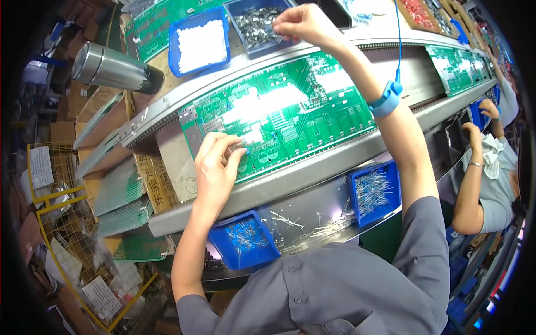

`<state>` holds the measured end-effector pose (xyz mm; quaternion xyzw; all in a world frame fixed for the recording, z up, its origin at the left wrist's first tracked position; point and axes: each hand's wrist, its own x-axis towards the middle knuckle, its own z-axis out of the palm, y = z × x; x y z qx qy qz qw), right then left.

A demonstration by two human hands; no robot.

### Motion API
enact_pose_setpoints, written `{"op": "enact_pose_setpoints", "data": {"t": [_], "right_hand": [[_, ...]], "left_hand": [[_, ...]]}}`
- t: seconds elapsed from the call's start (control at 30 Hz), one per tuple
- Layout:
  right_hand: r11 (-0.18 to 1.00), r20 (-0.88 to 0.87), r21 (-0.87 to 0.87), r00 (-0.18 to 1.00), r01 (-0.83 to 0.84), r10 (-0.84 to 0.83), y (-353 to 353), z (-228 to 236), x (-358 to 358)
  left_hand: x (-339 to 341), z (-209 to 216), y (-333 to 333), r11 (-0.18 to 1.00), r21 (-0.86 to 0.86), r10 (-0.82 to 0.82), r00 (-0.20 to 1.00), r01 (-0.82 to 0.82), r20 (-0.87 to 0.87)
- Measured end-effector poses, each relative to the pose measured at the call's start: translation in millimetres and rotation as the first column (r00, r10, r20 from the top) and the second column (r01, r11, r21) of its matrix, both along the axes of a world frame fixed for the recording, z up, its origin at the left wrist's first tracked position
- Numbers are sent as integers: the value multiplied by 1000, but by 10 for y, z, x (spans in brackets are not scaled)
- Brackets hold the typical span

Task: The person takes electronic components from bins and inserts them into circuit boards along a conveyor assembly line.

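Blue bins (244, 241) of parts: nearest. Left hand (218, 167): fingers pinched on a small part at green board (290, 111). Right hand (304, 25): fingers closed in metal-parts bin (259, 25). Insertion step judged underway.

The person wears a grey short-sleeved shirt (346, 290) with a buttoned placket and small round grey buttons at six o'clock. Both forearms are bare. At two o'clock, a blue wrist strap (387, 99) circles the right wrist, and a thin blue coiled cord (398, 39) rises from it toward twelve o'clock.
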<state>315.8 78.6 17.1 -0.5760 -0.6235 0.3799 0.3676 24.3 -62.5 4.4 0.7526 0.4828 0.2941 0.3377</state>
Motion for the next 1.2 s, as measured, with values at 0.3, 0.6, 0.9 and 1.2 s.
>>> {"op": "enact_pose_setpoints", "data": {"t": [0.3,0.6,0.9,1.2], "right_hand": [[944,-351,-165,911,-286,214,-794,177,-140],[919,-381,-232,899,-318,215,-1152,88,43],[966,-66,-254,997,-42,26,-1144,-100,437],[930,501,278,862,-242,75,-1131,-157,491]], "left_hand": [[540,244,425,994,105,-55,951,24,303],[866,166,400,963,172,-242,948,208,206],[996,12,595,987,-60,-135,972,149,192],[1447,-173,995,1000,-18,-9,963,14,270]]}}
